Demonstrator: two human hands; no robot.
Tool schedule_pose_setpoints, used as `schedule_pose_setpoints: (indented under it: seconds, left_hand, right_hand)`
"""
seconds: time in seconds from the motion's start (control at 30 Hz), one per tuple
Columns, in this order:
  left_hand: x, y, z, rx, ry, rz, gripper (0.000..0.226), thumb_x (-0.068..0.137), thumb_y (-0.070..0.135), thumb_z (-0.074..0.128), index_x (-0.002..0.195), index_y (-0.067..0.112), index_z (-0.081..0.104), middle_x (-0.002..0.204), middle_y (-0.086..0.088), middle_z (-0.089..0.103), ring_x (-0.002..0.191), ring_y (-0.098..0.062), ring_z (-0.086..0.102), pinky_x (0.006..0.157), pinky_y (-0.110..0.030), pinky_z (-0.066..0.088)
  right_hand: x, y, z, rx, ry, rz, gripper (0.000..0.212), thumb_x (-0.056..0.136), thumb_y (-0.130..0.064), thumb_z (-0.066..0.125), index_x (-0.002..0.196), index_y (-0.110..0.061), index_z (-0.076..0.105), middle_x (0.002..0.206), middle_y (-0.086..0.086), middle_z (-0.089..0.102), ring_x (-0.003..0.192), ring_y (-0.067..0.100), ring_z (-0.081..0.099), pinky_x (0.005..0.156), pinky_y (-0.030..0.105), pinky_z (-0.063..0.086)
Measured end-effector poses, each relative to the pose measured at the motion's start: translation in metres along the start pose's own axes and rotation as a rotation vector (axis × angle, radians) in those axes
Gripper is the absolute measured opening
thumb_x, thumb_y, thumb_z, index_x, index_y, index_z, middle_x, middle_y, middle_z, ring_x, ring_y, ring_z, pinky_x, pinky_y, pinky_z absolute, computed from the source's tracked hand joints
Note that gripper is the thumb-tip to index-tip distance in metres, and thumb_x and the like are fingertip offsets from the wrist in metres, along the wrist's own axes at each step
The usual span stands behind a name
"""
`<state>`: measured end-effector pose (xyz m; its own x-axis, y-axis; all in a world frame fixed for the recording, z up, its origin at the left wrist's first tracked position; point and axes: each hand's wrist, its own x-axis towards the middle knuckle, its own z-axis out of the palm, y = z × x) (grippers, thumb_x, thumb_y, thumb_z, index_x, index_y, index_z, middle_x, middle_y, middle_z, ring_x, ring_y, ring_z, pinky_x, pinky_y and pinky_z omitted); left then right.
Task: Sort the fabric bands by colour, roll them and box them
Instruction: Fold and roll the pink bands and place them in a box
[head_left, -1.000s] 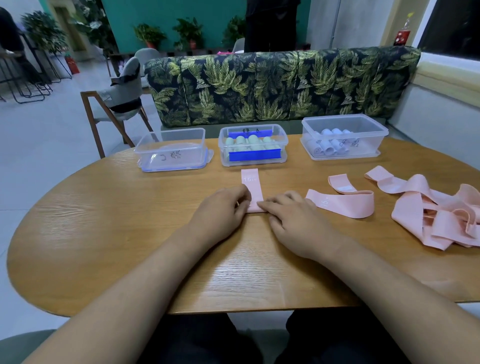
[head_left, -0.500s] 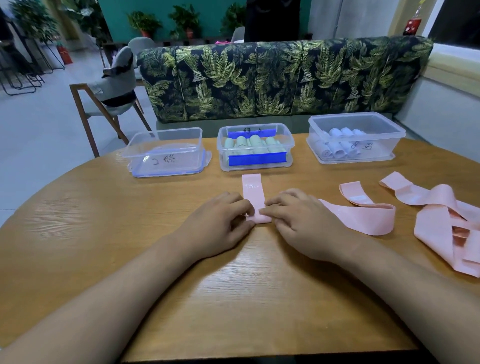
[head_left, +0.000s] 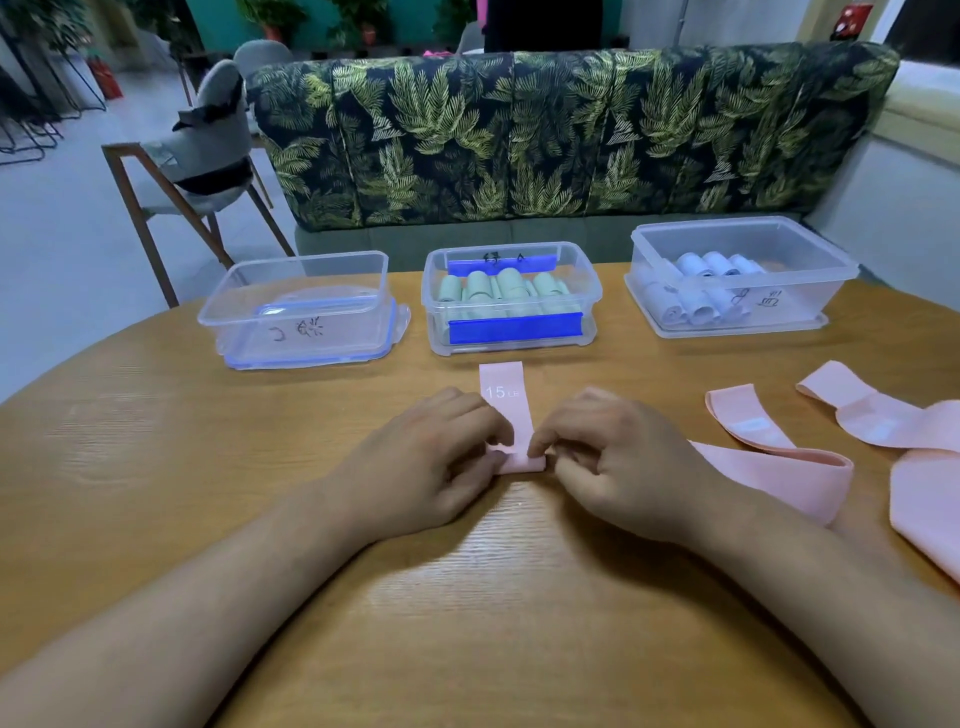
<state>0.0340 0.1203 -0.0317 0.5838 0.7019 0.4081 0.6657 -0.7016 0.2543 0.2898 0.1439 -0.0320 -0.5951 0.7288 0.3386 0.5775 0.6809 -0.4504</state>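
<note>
A leaf-print sofa (head_left: 545, 135) stands behind the oval wooden worktop (head_left: 156, 467). Along the far edge of the worktop sit three clear plastic boxes: the left box (head_left: 311, 260) holds no rolls, the middle box (head_left: 432, 312) holds green rolls (head_left: 498, 286), and the right box (head_left: 737, 227) holds pale blue rolls (head_left: 701, 291). Loose pink bands (head_left: 779, 467) lie at the right. The left hand (head_left: 426, 462) and right hand (head_left: 618, 462) meet at the centre, fingers curled and pinching the rolled near end of a pink band (head_left: 506, 400) marked 15 LB, which lies flat toward the middle box.
</note>
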Motion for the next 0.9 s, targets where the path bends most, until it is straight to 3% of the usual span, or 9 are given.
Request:
schedule_pose_setpoints:
  seconds: [0.13,0.3,0.43,0.53,0.7,0.9]
  left_hand:
    - [-0.001,-0.002,0.001,-0.011,-0.003,0.039,0.003,0.105,0.017,0.064,0.103,0.017,0.067,0.098,0.010,0.060,0.089,-0.016,0.053,0.082,-0.034,0.046]
    - [-0.004,-0.011,0.003,-0.010,-0.033,-0.023,0.017,0.103,0.033,0.066,0.116,0.022,0.070,0.108,0.010,0.062,0.103,-0.014,0.057,0.091,-0.035,0.049]
    - [-0.005,-0.015,0.003,0.001,-0.034,-0.087,0.024,0.103,0.038,0.067,0.122,0.024,0.072,0.117,0.010,0.063,0.113,-0.013,0.058,0.097,-0.035,0.049]
    - [-0.004,-0.016,0.004,0.011,-0.036,-0.107,0.024,0.104,0.038,0.066,0.123,0.025,0.074,0.118,0.010,0.063,0.114,-0.013,0.058,0.097,-0.035,0.049]
    - [-0.003,-0.017,0.004,0.008,-0.052,-0.147,0.029,0.108,0.045,0.058,0.127,0.031,0.074,0.117,0.013,0.062,0.115,-0.011,0.057,0.097,-0.032,0.048]
    - [-0.002,-0.016,0.004,0.030,-0.043,-0.154,0.032,0.107,0.037,0.061,0.135,0.025,0.065,0.128,0.011,0.061,0.122,-0.013,0.056,0.100,-0.034,0.048]
  right_hand:
    - [-0.003,0.000,0.008,0.000,0.068,-0.006,0.028,0.084,-0.011,0.057,0.094,-0.030,0.076,0.091,-0.018,0.066,0.097,0.010,0.055,0.086,0.028,0.046]
    - [-0.008,0.005,0.013,-0.022,0.102,0.030,0.029,0.092,-0.012,0.065,0.108,-0.031,0.080,0.099,-0.020,0.065,0.098,0.008,0.051,0.087,0.021,0.042]
    - [-0.008,0.006,0.015,-0.034,0.083,0.056,0.035,0.094,-0.018,0.054,0.118,-0.028,0.078,0.105,-0.018,0.065,0.102,0.010,0.052,0.091,0.029,0.047]
    - [-0.009,0.004,0.013,-0.020,0.085,0.075,0.042,0.093,-0.024,0.045,0.123,-0.028,0.074,0.112,-0.017,0.065,0.107,0.009,0.053,0.096,0.027,0.045]
    - [-0.009,0.001,0.009,0.036,0.092,0.052,0.038,0.085,-0.004,0.053,0.111,-0.026,0.070,0.108,-0.019,0.065,0.103,-0.002,0.052,0.091,0.022,0.042]
    - [-0.008,0.007,0.010,0.040,0.055,0.109,0.049,0.085,-0.009,0.051,0.122,-0.032,0.073,0.115,-0.026,0.068,0.111,0.003,0.056,0.100,0.025,0.044]
